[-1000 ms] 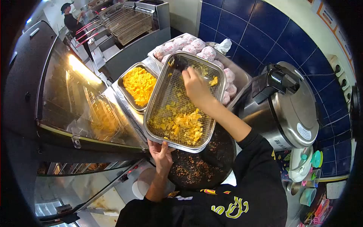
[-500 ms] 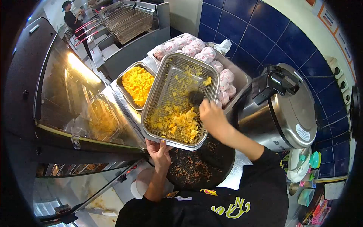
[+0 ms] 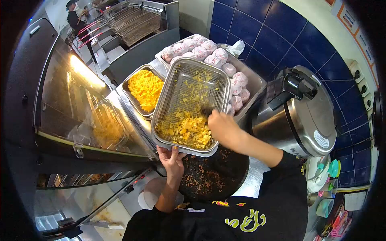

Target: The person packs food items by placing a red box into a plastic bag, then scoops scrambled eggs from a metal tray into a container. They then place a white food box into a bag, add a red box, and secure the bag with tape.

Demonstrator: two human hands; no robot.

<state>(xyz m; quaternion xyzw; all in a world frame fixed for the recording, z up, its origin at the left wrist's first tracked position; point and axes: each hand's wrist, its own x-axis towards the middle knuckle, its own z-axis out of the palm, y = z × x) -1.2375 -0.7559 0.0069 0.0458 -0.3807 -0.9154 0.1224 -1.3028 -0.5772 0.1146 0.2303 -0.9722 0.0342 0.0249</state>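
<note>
- Down along the shiny metal tray with a mesh bottom (image 3: 178,91), the right hand (image 3: 224,127) has moved nearer the loose yellow food bits (image 3: 188,127).
- Its fingers curl around a blurry dark tool (image 3: 206,109).
- The left hand (image 3: 173,161) pinches the tray's near edge.
- The tray is over part of the round black pan with brown crumbs (image 3: 203,176), beside the small metal pan of bright yellow food (image 3: 132,97).

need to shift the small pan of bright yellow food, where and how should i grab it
I'd grip the small pan by its left rim, fingers coming down from above. That metal edge is exposed, while the tray held by the left hand crowds its right side. The yellow food fills the middle, so keep fingertips on the rim.
</note>
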